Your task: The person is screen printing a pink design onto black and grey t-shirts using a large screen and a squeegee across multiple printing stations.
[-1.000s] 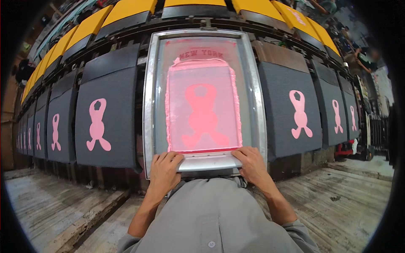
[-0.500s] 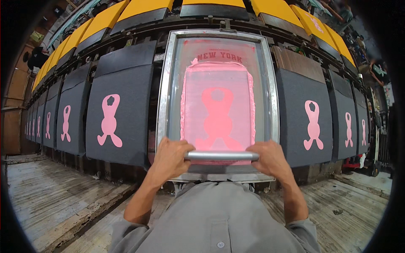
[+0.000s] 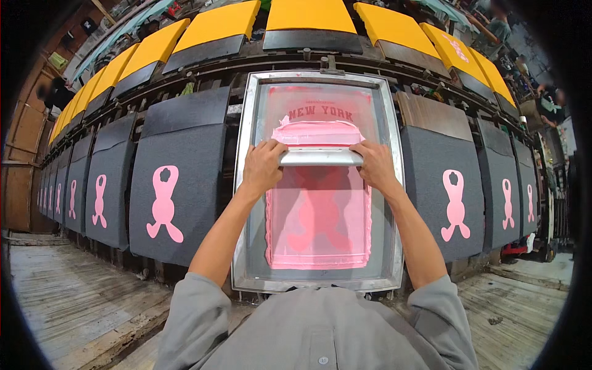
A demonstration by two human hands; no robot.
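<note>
A screen-printing frame (image 3: pixel 240 203) with a metal rim lies in front of me. Both ends of a squeegee (image 3: pixel 320 156) are gripped, one by my left hand (image 3: pixel 263 165) and the other by my right hand (image 3: pixel 375 163). The squeegee lies crosswise on the mesh, toward its far part. Pink ink (image 3: pixel 317 132) is heaped just beyond the blade and runs in ridges down the sides of the print area. Below the squeegee, a darker pink figure (image 3: pixel 317 213) shows through the mesh, partly shaded.
Dark grey fabric panels (image 3: pixel 145 197) with pink figures stand on boards to the left, and another grey panel (image 3: pixel 425 203) to the right. Yellow panels (image 3: pixel 308 15) line the far side beyond a rail (image 3: pixel 209 69). People are in the far corners. Wooden flooring (image 3: pixel 80 290) lies below.
Both hands have pushed the squeegee from the near end of the screen to its far part. The view has shifted, so the frame sits lower in the picture.
</note>
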